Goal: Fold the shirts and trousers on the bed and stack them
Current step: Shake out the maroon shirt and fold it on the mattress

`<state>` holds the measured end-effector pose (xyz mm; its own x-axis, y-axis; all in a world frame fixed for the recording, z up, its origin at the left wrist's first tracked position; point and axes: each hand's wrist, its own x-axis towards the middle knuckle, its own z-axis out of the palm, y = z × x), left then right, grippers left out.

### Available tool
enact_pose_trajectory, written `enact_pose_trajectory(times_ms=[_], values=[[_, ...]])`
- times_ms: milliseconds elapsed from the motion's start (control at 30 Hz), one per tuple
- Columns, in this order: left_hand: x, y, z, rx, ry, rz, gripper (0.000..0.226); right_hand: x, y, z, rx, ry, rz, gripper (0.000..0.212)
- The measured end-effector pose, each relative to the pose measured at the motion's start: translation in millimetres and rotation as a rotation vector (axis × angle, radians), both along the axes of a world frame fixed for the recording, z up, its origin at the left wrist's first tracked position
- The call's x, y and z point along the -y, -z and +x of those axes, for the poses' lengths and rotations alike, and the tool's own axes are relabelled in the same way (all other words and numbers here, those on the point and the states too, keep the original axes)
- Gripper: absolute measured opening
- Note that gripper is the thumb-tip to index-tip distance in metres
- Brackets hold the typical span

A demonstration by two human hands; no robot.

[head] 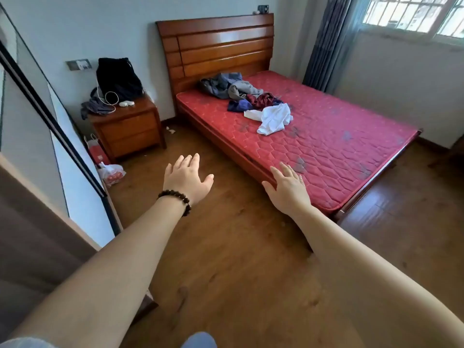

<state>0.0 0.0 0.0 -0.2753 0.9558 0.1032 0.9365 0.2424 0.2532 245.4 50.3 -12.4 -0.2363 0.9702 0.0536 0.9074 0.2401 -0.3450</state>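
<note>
I am stretching my empty left hand (187, 178) and right hand (291, 188), fingers spread; the crumpled clothes heap (248, 99) near the red quilted mattress's (326, 146) head edge is lying unfolded, nothing stacked.

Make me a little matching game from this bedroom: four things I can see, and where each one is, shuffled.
Things:
1. white shirt
2. black bag
3. plastic bag
4. bead bracelet

Places:
A. on the floor by the nightstand
B. on the left wrist
C. on the red mattress
D. on top of the nightstand

Pairs: 1-C, 2-D, 3-A, 4-B
</note>
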Motion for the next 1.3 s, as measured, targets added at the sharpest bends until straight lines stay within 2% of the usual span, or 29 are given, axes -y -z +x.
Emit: enact_pose_trajectory(times_ms=[200,400,600,900,1300], values=[[-36,22,-9,-0.015,-0.024,-0.051,0.071,-44,18,-11,0.024,-0.029,-0.026,0.056],[-108,37,-43,-0.026,-0.046,-0.069,0.070,-123,31,-47,0.037,-0.047,-0.048,0.056],[-219,45,-103,-0.029,-0.045,-0.097,0.071,-233,39,-103,0.053,-0.042,-0.073,0.055],[-396,33,-186,-0.023,-0.007,-0.076,0.072,-398,18,-188,0.013,-0.023,-0.062,0.053],[-584,54,-248,-0.012,0.003,-0.085,0.071,-591,50,-242,-0.008,-0.013,-0.066,0.051]])
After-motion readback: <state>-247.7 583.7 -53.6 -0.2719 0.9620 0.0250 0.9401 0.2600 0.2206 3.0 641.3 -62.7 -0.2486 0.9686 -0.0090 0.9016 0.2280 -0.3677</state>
